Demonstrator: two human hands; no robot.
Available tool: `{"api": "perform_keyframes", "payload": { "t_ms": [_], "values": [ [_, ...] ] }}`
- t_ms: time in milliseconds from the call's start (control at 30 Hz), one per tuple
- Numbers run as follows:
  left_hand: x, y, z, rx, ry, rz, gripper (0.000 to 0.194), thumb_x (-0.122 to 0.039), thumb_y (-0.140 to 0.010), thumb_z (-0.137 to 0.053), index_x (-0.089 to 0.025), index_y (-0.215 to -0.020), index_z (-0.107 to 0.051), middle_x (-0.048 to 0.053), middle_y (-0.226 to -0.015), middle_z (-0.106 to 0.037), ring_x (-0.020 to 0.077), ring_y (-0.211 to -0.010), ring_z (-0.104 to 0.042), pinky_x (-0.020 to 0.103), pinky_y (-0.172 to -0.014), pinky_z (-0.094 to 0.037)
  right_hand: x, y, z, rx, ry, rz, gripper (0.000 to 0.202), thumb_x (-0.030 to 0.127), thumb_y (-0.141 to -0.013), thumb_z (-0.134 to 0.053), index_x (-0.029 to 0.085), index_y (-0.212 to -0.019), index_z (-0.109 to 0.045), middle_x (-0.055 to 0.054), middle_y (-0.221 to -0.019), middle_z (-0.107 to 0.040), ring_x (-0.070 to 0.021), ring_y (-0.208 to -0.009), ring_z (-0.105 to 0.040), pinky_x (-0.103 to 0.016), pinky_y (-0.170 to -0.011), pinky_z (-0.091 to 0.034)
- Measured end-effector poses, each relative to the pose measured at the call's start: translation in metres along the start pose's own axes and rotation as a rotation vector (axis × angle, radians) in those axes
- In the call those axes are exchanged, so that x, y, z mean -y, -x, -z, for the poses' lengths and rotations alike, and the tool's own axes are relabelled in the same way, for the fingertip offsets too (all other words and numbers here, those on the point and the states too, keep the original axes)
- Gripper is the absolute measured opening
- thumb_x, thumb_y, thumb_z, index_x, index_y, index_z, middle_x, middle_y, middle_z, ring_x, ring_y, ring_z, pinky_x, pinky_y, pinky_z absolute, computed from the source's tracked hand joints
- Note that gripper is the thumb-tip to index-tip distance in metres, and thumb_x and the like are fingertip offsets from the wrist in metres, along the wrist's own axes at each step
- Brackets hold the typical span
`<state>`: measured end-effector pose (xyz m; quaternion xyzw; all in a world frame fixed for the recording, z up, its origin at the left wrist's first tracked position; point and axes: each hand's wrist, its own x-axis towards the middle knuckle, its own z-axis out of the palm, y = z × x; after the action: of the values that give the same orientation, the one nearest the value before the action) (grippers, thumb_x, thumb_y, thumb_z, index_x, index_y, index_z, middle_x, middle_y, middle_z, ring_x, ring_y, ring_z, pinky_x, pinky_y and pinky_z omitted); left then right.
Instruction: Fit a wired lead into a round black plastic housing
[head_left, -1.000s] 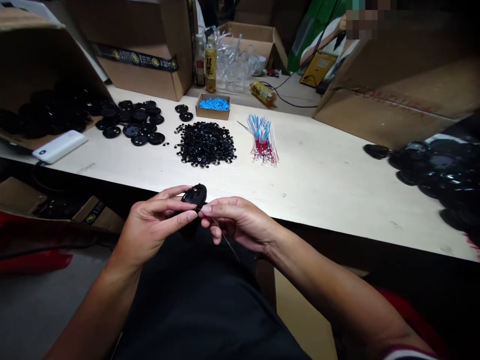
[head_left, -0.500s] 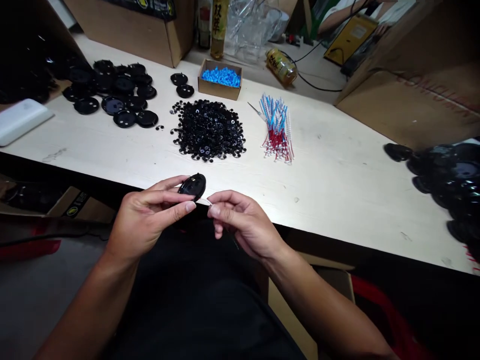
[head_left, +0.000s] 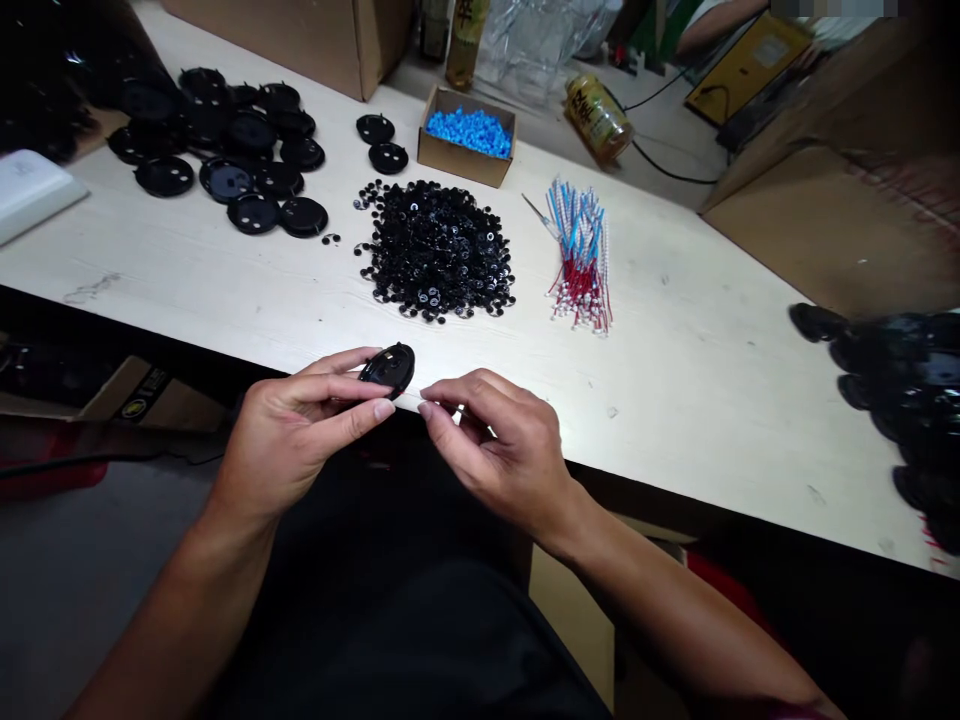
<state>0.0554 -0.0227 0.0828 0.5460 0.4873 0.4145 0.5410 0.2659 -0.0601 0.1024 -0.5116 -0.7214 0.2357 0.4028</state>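
Note:
My left hand (head_left: 307,415) grips a round black plastic cover (head_left: 391,368) between thumb and fingers, tilted up just over the table's front edge. To its right, my right hand (head_left: 499,435) is closed in a pinch on a thin pale wire (head_left: 411,397) close to the cover's lower rim. The wire's far end is hidden by the fingers. Beyond the hands lies a heap of small black plastic pieces (head_left: 442,250). A bundle of blue, white and red wires (head_left: 581,255) rests to the right of the heap, with a thin pointed tool (head_left: 538,213) beside it.
More black round covers (head_left: 251,130) lie at the back left, near a white block (head_left: 37,190). A small carton (head_left: 465,168) holds blue pieces. Dark glossy parts (head_left: 900,380) are piled at the right by a cardboard box (head_left: 810,230). A bottle (head_left: 598,118) lies behind; a person's arm (head_left: 724,22) shows beyond.
My right hand has turned, its knuckles rising and its fingertips shifting slightly away from the cover. The left hand still holds the cover. The whole view has shifted and tilted a little.

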Motion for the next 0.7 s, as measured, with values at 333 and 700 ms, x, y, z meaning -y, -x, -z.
{"api": "perform_keyframes", "payload": {
  "t_ms": [333, 700],
  "values": [
    [-0.001, 0.003, 0.004, 0.040, 0.026, 0.033, 0.022, -0.035, -0.075, -0.092, -0.027, -0.094, -0.086, 0.007, -0.132, -0.074, 0.0338, -0.132, -0.063, 0.045, -0.114, -0.052, 0.010, -0.017, 0.011, 0.245, -0.280, -0.319, 0.009, 0.018, -0.091, -0.064, 0.017, -0.085, -0.071, 0.002, -0.073, -0.063, -0.0096, -0.063, -0.051, -0.022, -0.058, -0.039],
    [0.001, 0.011, 0.006, 0.101, -0.019, -0.004, 0.020, -0.035, -0.078, -0.090, -0.030, -0.097, -0.087, 0.007, -0.133, -0.074, 0.0335, -0.135, -0.061, 0.044, -0.115, -0.050, 0.014, -0.023, 0.017, 0.328, -0.365, -0.411, 0.006, 0.016, -0.085, -0.064, 0.017, -0.081, -0.067, 0.004, -0.068, -0.057, -0.0089, -0.061, -0.047, -0.021, -0.058, -0.035]
  ]
}}
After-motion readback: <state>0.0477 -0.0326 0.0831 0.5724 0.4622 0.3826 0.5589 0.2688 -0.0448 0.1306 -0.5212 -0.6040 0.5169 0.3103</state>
